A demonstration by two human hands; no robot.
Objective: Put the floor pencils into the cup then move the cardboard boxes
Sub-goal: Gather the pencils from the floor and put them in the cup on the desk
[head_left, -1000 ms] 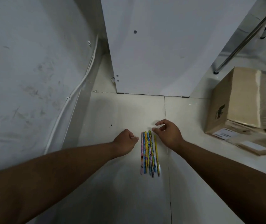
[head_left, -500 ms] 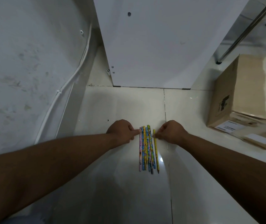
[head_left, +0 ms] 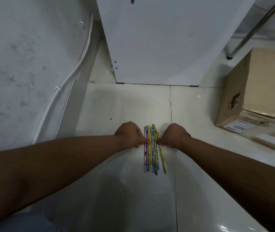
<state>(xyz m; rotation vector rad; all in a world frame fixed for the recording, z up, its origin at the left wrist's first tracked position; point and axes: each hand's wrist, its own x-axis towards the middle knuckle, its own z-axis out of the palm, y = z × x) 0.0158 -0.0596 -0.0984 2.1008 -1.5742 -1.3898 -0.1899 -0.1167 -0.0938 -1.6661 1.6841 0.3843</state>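
floor [head_left: 126, 190]: glossy tile | cardboard boxes [head_left: 257, 91]: matt, rough-edged | wall [head_left: 24, 64]: scuffed matt

White cabinet panel [head_left: 166, 39], white cable [head_left: 59, 87] along scuffed wall [head_left: 24, 64], metal leg [head_left: 257, 27]
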